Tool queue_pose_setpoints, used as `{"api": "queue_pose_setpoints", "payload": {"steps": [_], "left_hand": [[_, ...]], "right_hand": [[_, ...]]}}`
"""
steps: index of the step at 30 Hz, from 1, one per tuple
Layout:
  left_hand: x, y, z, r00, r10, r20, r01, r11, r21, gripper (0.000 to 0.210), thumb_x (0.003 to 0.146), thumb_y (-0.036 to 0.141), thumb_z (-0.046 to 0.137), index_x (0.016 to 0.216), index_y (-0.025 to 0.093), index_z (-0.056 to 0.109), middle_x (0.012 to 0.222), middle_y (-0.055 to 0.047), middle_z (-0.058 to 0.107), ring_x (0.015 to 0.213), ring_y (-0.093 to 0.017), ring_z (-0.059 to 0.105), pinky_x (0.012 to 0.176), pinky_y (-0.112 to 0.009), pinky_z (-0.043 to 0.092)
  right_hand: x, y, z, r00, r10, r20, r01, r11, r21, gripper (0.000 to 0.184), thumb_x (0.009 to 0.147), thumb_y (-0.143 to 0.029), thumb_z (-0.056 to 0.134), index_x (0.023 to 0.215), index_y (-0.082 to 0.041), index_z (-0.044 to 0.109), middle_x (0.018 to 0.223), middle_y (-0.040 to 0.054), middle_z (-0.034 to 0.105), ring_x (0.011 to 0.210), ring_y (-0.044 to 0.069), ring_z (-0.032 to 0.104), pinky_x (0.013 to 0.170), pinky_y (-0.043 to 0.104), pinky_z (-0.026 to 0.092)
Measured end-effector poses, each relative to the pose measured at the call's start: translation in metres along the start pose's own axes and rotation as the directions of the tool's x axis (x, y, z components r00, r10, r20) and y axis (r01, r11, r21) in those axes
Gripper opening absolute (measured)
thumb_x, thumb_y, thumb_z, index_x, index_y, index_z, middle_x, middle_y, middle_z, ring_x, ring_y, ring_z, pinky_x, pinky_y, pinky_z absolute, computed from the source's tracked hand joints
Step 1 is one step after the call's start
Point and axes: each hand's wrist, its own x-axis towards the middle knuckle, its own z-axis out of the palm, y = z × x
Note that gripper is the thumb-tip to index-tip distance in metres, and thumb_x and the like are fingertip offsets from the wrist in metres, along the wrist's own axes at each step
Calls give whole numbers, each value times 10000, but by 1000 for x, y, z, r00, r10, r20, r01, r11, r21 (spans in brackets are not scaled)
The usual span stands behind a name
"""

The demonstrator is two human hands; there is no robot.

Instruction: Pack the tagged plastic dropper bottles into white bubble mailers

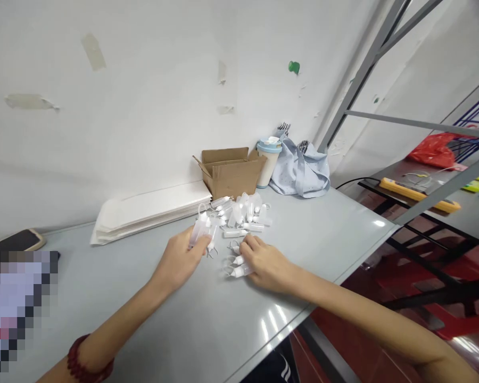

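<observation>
Several small translucent squeeze bottles with white caps and ring-like loops are in my left hand (183, 255), fingers closed round them; these held bottles (200, 229) point upward. My right hand (265, 263) lies low over the table, its fingers curled on a few more such bottles (238, 266), whose caps stick out to the left. Behind both hands a loose pile of squeeze bottles (245, 210) is spread on the grey table (175, 324). My right fingers partly hide what they grip.
Behind the pile stands an open cardboard box (237, 178), with a lidded cup (269, 165) and a light blue cloth bag (301, 167) to its right. A stack of white sheets (151, 210) lies along the wall. A phone (14, 242) rests at left. A metal frame (361, 80) rises at right.
</observation>
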Motion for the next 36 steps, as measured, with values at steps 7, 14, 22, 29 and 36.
{"api": "queue_pose_setpoints", "payload": {"steps": [7, 14, 22, 29, 36], "left_hand": [[-33, -16, 13, 991, -130, -22, 120, 960, -255, 410, 844, 580, 412, 660, 220, 477, 525, 52, 395, 448, -129, 378, 420, -225, 303], [-51, -24, 23, 986, -21, -164, -31, 951, -307, 359, 903, 522, 349, 925, 216, 536, 811, -29, 609, 761, -211, 574, 704, -327, 482], [-57, -59, 5, 978, 54, -203, -67, 996, -57, 516, 945, 447, 259, 1372, 172, 351, 1228, -144, 553, 1114, -299, 509, 919, -478, 442], [-74, -70, 27, 941, 290, -173, -225, 921, 319, 617, 950, 366, 327, 1473, 105, 130, 1182, -167, 528, 1084, -318, 466, 899, -498, 434], [-74, -75, 26, 877, 440, -192, -287, 800, 527, 605, 947, 371, 376, 1425, 39, 210, 1325, -233, 447, 1241, -347, 363, 943, -483, 397]], "right_hand": [[2, 2, -7, 991, 85, -103, -28, 886, 462, 292, 703, -103, 489, 950, -206, 374, 875, 31, 537, 749, 183, 517, 645, 304, 425], [45, -40, -17, 974, 227, 27, -65, 162, 985, 229, 719, -180, 530, 924, -212, 433, 908, -2, 527, 744, 152, 591, 502, 239, 481], [72, -86, 11, 992, 123, -4, 9, -39, 999, 253, 800, -370, 599, 951, -190, 504, 911, 13, 527, 884, 177, 558, 764, 349, 512], [63, -81, 26, 994, 94, -48, 34, 146, 989, 368, 808, -401, 617, 1085, -225, 451, 1097, 41, 543, 1083, 210, 500, 962, 387, 396], [65, -68, 30, 982, 65, -179, 156, 267, 951, 290, 818, -376, 624, 987, -218, 449, 924, 9, 530, 869, 177, 517, 818, 324, 421]]}}
